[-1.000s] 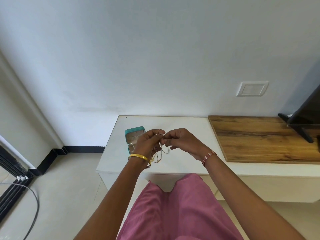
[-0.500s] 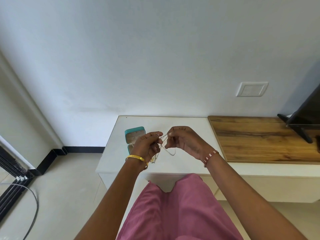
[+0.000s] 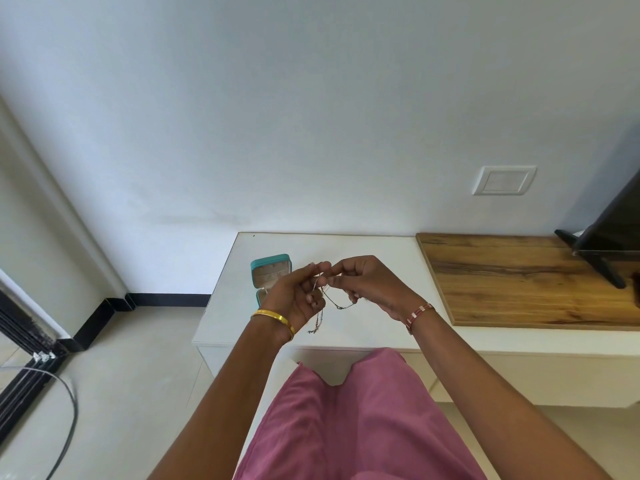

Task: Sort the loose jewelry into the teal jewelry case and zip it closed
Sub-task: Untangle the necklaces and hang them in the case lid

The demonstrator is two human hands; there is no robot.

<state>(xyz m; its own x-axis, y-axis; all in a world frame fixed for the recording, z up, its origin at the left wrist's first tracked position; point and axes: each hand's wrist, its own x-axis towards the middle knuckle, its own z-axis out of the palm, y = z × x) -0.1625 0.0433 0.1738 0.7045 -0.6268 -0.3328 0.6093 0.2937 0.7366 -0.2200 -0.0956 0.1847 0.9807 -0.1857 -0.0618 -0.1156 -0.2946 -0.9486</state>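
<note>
Both hands are up over the white table point(image 3: 363, 247), just right of the teal jewelry case point(image 3: 271, 271), w/ a thin chain point(image 3: 337, 303) strung between them. Left hand point(image 3: 298, 299) has thumb and fingertips pinched on the chain's upper end, other fingers curled; a 2nd strand w/ small bits hangs below that palm. Right hand point(image 3: 367, 284) pinches the same chain w/ thumb and forefinger, tips nearly touching the left's. Chain sags in a loop between and below the 2 hands.

Handling, as a judgement: chain is v. light, limp, fine, prob. tangles and snags easily, could kink or snap if yanked. Best held near an end or the clasp w/ a fingertip pinch, lowered slowly so it coils rather than knots. Hanging strand may catch on the loop.

The case stands open, lid up, beige lining showing; its lower half is partly hidden behind the left hand, so can't tell which compartment is free. Zip not yet done.

Right of the case: a wooden board point(image 3: 519, 275) on the same top, then a dark screen w/ stand point(image 3: 606, 244), well apart. Wall switch plate point(image 3: 504, 180) above the board. Cable point(image 3: 65, 410) on the floor, far left of the case. Nothing sits between hands and case
</note>
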